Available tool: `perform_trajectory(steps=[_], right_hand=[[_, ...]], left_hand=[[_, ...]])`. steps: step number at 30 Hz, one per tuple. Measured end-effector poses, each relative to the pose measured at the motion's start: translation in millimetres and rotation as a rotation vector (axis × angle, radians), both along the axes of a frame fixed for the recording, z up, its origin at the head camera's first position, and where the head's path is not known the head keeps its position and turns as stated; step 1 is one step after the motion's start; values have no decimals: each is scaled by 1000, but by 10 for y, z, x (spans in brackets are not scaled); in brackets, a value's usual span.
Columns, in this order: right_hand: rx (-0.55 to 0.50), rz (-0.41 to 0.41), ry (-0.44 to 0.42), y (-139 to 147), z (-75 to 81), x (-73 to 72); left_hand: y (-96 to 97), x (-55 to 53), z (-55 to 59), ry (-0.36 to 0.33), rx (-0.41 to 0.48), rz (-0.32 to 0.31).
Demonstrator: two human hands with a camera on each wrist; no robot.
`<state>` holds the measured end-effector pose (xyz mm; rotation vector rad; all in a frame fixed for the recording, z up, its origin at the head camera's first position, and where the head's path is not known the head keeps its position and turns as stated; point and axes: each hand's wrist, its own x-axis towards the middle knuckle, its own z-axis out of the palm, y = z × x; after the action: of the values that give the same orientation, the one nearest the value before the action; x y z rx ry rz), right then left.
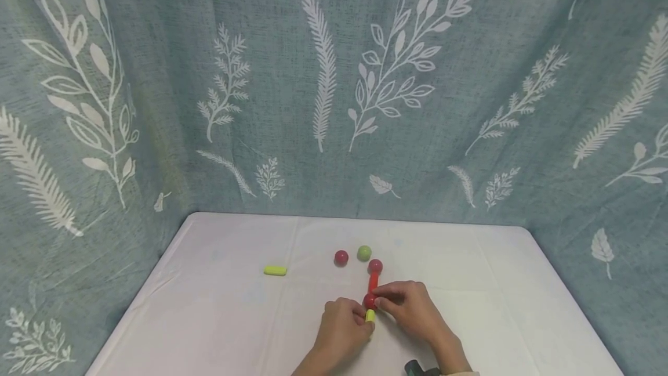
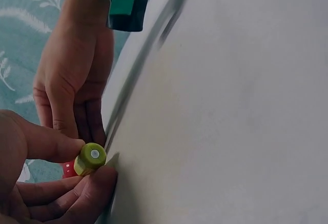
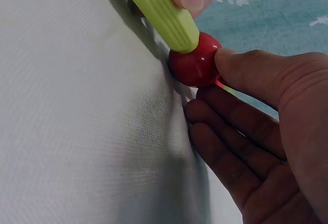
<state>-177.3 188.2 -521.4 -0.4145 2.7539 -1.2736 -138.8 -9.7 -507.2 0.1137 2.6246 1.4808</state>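
Between its thumb and fingers, my left hand pinches a yellow-green stick. One end of that stick meets a glossy red ball, while a pale round spot marks its other end in the left wrist view. My right hand holds this red ball with thumb and fingers. From the ball a red stick runs away toward the back of the table, with another red ball at its far end. Both hands work low over the white tabletop, close to its front middle.
A loose red ball and a green ball lie just behind the joined pieces. Farther left lies another yellow-green stick. The white-covered table is backed by a blue-green leaf-patterned curtain.
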Motion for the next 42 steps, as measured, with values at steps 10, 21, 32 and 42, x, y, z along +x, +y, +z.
perform_trajectory(steps=[10, 21, 32, 42], right_hand=[[-7, -3, -13, -9, 4, 6], [-24, -19, -21, -30, -2, 31], [-24, -35, -34, -43, -5, 49], [-29, -43, -39, -38, -18, 51]], left_hand=[[12, -48, 4, -62, -44, -6], [-3, -59, -100, -1, -17, -15], [9, -52, -141, 21, -21, -17], [14, -6, -33, 15, -9, 6]])
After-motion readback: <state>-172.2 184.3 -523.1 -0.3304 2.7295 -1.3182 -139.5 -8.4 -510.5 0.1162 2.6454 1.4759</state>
